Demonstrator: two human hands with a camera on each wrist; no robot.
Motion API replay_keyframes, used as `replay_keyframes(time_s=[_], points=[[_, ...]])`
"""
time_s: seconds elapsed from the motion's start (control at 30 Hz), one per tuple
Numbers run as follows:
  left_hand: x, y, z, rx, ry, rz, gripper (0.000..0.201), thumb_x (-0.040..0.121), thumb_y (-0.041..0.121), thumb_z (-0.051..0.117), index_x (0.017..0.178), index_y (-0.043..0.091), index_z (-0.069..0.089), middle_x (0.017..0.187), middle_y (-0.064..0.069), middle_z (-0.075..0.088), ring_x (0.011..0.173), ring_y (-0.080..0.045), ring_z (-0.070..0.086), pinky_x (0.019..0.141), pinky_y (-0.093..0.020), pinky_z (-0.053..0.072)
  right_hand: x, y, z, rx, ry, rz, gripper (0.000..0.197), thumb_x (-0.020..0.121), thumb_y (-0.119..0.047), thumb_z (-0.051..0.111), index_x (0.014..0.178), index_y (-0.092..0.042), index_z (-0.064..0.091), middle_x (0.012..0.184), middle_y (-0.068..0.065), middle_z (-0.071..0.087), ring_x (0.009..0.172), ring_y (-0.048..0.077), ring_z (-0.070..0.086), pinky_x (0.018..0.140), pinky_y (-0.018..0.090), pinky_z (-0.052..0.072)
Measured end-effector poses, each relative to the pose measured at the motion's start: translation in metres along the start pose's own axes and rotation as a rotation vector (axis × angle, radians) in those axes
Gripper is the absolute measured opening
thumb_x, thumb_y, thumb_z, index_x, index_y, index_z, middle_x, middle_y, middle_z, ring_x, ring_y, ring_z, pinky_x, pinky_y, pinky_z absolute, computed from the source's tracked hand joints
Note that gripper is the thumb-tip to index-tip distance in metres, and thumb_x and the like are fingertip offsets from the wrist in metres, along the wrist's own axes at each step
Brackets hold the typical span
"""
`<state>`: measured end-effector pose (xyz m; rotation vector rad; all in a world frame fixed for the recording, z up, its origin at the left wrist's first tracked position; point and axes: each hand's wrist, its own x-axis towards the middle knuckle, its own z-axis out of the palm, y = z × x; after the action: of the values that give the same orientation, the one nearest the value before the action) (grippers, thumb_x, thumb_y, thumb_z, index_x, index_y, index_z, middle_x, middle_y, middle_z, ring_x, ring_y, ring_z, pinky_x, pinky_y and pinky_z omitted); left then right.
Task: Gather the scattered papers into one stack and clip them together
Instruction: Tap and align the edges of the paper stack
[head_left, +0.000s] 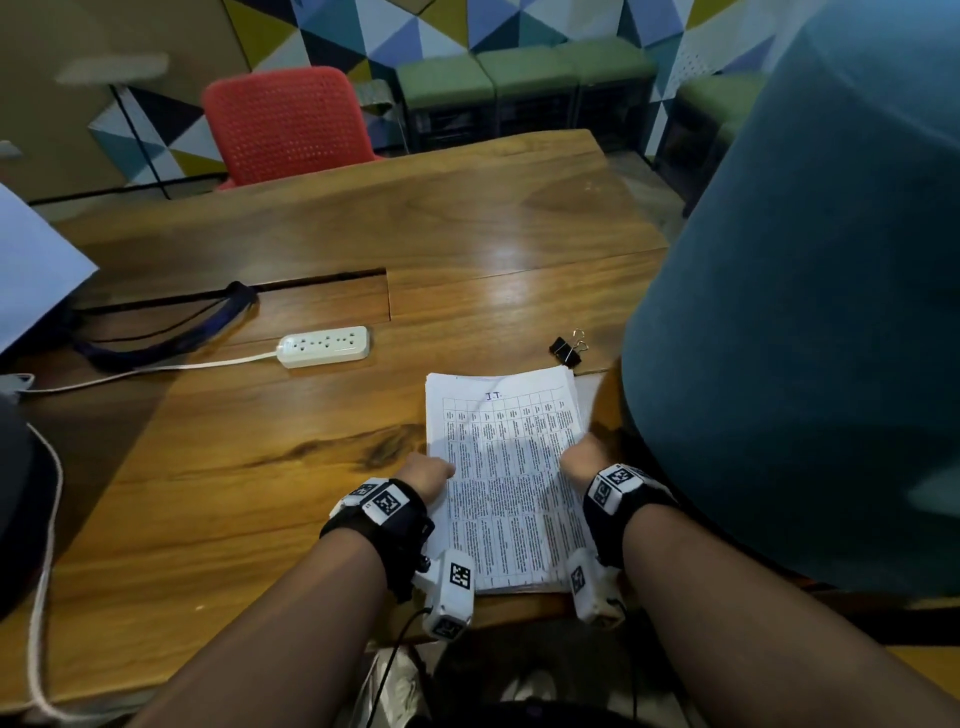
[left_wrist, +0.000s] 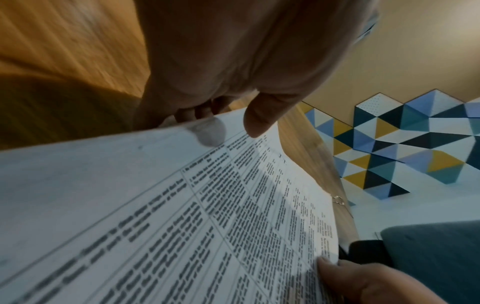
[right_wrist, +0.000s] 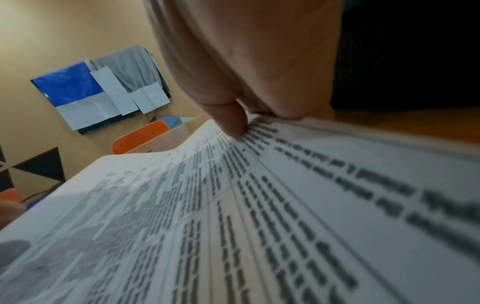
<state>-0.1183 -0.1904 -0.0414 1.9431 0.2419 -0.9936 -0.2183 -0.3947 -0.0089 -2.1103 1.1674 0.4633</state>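
Observation:
A stack of printed papers (head_left: 506, 467) with a table on the top sheet lies near the front right of the wooden table (head_left: 311, 467). My left hand (head_left: 428, 475) grips the stack's left edge, thumb (left_wrist: 257, 121) on top and fingers curled under the edge. My right hand (head_left: 582, 457) grips the right edge, its thumb (right_wrist: 232, 121) pressing on the top sheet. The paper stack (left_wrist: 207, 216) fills the left wrist view, and the same paper stack (right_wrist: 259, 216) fills the right wrist view. A black binder clip (head_left: 566, 348) lies on the table just beyond the stack's far right corner.
A white power strip (head_left: 324, 345) with its cord lies left of the stack. A dark strap (head_left: 171, 332) runs from the table's cable slot. A large teal chair back (head_left: 805, 312) crowds the right side. A red chair (head_left: 285, 124) stands beyond the table.

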Motion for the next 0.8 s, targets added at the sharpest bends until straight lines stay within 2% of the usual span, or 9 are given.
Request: replay_keyframes(time_s=[0.1, 0.2, 0.3, 0.33, 0.43, 0.5, 0.63, 0.7, 0.8], points=[[-0.011, -0.007, -0.019, 0.143, 0.032, -0.049, 0.034, 0.084, 0.009, 0.061, 0.114, -0.007, 0.06, 0.117, -0.022, 0.062, 0.106, -0.035, 0.061, 0.097, -0.042, 0.05, -0.004, -0.013, 0.009, 0.001, -0.04, -0.024, 0.03, 0.093, -0.006, 0.043, 0.122, 0.002, 0.048, 0.128, 0.021, 0.053, 0.12, 0.036, 0.05, 0.092, 0.034, 0.042], [-0.015, -0.013, -0.036, 0.183, 0.07, -0.063, 0.003, 0.086, 0.001, 0.056, 0.088, 0.002, 0.057, 0.107, -0.018, 0.058, 0.092, -0.027, 0.054, 0.094, -0.043, 0.051, -0.007, -0.031, 0.024, 0.088, -0.085, -0.115, 0.028, 0.087, -0.016, 0.051, 0.113, -0.005, 0.049, 0.112, 0.012, 0.06, 0.106, 0.032, 0.059, 0.081, 0.031, 0.046], [-0.022, -0.014, -0.058, 0.215, 0.183, -0.053, 0.029, 0.091, 0.001, 0.048, 0.119, -0.002, 0.046, 0.119, -0.018, 0.056, 0.097, -0.03, 0.055, 0.075, -0.033, 0.046, -0.014, -0.054, 0.041, 0.226, -0.134, -0.204, 0.033, 0.076, -0.027, 0.057, 0.105, -0.012, 0.06, 0.097, 0.005, 0.069, 0.095, 0.026, 0.066, 0.084, 0.036, 0.055], [-0.027, -0.012, -0.067, 0.187, 0.24, -0.025, 0.034, 0.091, 0.001, 0.047, 0.124, 0.001, 0.045, 0.119, -0.018, 0.057, 0.1, -0.032, 0.056, 0.075, -0.033, 0.045, -0.019, -0.063, 0.044, 0.279, -0.108, -0.234, 0.027, 0.079, -0.024, 0.058, 0.103, -0.013, 0.061, 0.094, 0.004, 0.07, 0.091, 0.023, 0.066, 0.08, 0.032, 0.055], [-0.037, 0.005, -0.106, 0.01, 0.358, 0.114, 0.037, 0.084, -0.004, 0.051, 0.119, 0.008, 0.048, 0.11, -0.015, 0.061, 0.097, -0.033, 0.06, 0.086, -0.041, 0.052, -0.054, -0.102, 0.035, 0.491, -0.021, -0.323, 0.034, 0.087, 0.0, 0.048, 0.116, -0.016, 0.054, 0.1, 0.004, 0.066, 0.079, 0.014, 0.059, 0.057, 0.011, 0.046], [-0.045, 0.026, -0.135, -0.131, 0.409, 0.248, 0.031, 0.084, -0.007, 0.052, 0.111, 0.007, 0.048, 0.106, -0.017, 0.063, 0.095, -0.033, 0.061, 0.087, -0.048, 0.053, -0.075, -0.134, 0.022, 0.627, -0.016, -0.399, 0.044, 0.09, 0.006, 0.043, 0.124, -0.022, 0.045, 0.099, -0.003, 0.061, 0.075, 0.004, 0.055, 0.047, 0.006, 0.04], [-0.075, 0.071, -0.182, -0.431, 0.405, 0.605, 0.034, 0.096, 0.002, 0.049, 0.125, 0.016, 0.042, 0.111, -0.002, 0.06, 0.099, -0.02, 0.059, 0.088, -0.034, 0.046, -0.109, -0.196, -0.005, 0.783, 0.019, -0.589, 0.052, 0.095, 0.001, 0.042, 0.135, -0.032, 0.037, 0.111, -0.015, 0.052, 0.08, -0.002, 0.05, 0.081, 0.021, 0.04], [-0.087, 0.08, -0.197, -0.505, 0.388, 0.733, 0.032, 0.098, 0.011, 0.049, 0.124, 0.027, 0.041, 0.112, 0.006, 0.061, 0.098, -0.011, 0.058, 0.086, -0.026, 0.044, -0.115, -0.213, -0.009, 0.854, 0.037, -0.662, 0.056, 0.092, 0.003, 0.046, 0.126, -0.041, 0.039, 0.111, -0.019, 0.057, 0.094, 0.004, 0.057, 0.089, 0.028, 0.044], [-0.096, 0.073, -0.211, -0.563, 0.346, 0.771, 0.042, 0.089, 0.008, 0.063, 0.115, 0.037, 0.045, 0.109, 0.009, 0.062, 0.099, -0.004, 0.058, 0.08, -0.023, 0.045, -0.122, -0.221, -0.002, 0.899, 0.08, -0.691, 0.066, 0.079, 0.011, 0.055, 0.123, -0.036, 0.039, 0.111, -0.005, 0.062, 0.103, 0.015, 0.062, 0.09, 0.042, 0.053]])
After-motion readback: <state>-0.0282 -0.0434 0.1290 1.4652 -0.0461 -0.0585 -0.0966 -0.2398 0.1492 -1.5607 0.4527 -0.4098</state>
